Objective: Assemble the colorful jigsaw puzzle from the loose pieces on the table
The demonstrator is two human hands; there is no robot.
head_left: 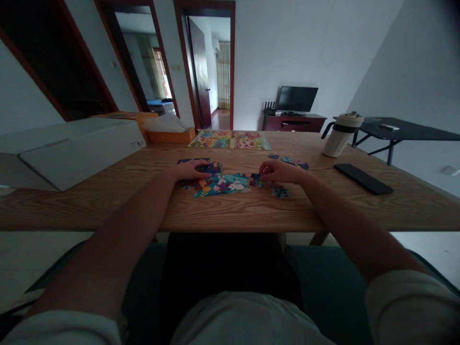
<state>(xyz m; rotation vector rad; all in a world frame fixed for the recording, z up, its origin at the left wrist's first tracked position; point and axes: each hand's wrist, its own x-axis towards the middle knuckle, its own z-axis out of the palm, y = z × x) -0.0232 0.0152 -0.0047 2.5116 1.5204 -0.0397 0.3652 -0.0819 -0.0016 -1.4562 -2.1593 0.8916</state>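
From here I see the left grip [190, 170] lying palm down and open, its fingers [206, 168] resting across dark jigsaw pieces [210, 167] at the left edge of a joined patch of puzzle [221, 185], which shows white rabbits on teal and sits flat on the wooden worktop [108, 207]. The right grip [279, 171] is curled, with its fingertips [261, 167] at a small dark piece [256, 180] just beside the patch's right edge; I cannot tell whether it is closed on that piece or only touching it. Loose pieces lie apart from the patch: one [280, 192] just below the right grip, and a few more [287, 160] just beyond it. Another dark cluster [192, 161] sits past the left grip. Farther up the worktop lies a bright picture sheet [230, 140], with an orange tissue box [168, 130] and a large white box [72, 153] to its left. To the right stand a cream flask [341, 135] and a long black slab [363, 178], too dim for me to name
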